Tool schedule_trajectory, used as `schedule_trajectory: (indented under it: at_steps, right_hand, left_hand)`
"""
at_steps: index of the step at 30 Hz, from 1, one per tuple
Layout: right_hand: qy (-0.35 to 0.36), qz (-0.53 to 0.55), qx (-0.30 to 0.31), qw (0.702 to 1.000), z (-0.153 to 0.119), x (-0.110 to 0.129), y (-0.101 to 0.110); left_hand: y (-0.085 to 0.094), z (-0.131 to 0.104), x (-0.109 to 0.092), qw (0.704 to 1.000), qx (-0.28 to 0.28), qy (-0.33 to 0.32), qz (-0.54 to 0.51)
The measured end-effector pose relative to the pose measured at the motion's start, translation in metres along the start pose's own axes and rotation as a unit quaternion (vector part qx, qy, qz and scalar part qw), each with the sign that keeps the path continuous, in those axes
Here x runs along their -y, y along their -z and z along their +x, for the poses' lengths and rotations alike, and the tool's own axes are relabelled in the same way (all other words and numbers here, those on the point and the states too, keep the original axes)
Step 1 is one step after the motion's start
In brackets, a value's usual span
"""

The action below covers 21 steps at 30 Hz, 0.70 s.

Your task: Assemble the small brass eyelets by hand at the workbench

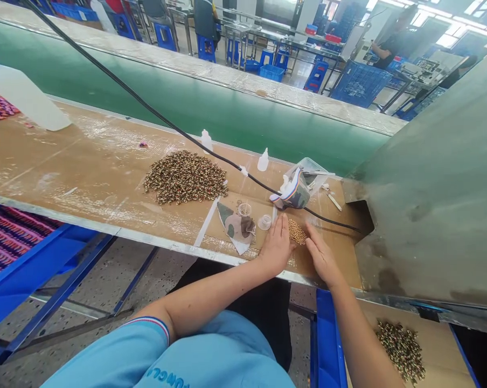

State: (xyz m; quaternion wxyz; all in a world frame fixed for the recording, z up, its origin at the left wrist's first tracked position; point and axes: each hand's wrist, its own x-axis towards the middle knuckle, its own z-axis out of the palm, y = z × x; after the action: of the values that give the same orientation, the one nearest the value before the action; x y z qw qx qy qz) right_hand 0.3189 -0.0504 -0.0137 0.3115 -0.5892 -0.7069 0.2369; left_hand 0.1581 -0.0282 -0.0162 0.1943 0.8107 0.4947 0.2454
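Left hand and right hand, fingers outstretched and gripping nothing visible, flank 1 pile of gold pieces; a hasty sweep could scatter them off the table.

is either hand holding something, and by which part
No hold is visible: the left hand and right hand flank the small golden pile. Whether either pinches any of it cannot be told.
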Motion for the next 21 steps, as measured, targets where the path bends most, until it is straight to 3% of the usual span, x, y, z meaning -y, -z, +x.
schedule_trajectory:
  at_steps: [4,8,12,16,21]
  right_hand:
    - [0.023,-0.080,-0.007,0.997,-0.020,-0.001,0.000]
    - [0.035,-0.130,-0.007,0.991,-0.030,0.001,-0.004]
    - [0.032,-0.151,-0.012,0.988,-0.030,0.002,-0.007]
    - [0.009,-0.178,0.001,0.984,-0.024,0.009,-0.011]
    - [-0.030,-0.199,-0.020,0.979,-0.006,0.016,-0.028]
  left_hand:
    - [0.007,-0.005,-0.004,0.999,0.025,-0.020,0.000]
    - [0.013,-0.020,-0.005,0.996,0.015,-0.087,-0.010]
    - [0.022,-0.043,0.004,0.978,-0.062,-0.182,-0.077]
    - [0.035,-0.063,0.019,0.928,-0.179,-0.270,-0.185]
    - [0.053,-0.070,0.032,0.913,-0.265,-0.224,-0.216]
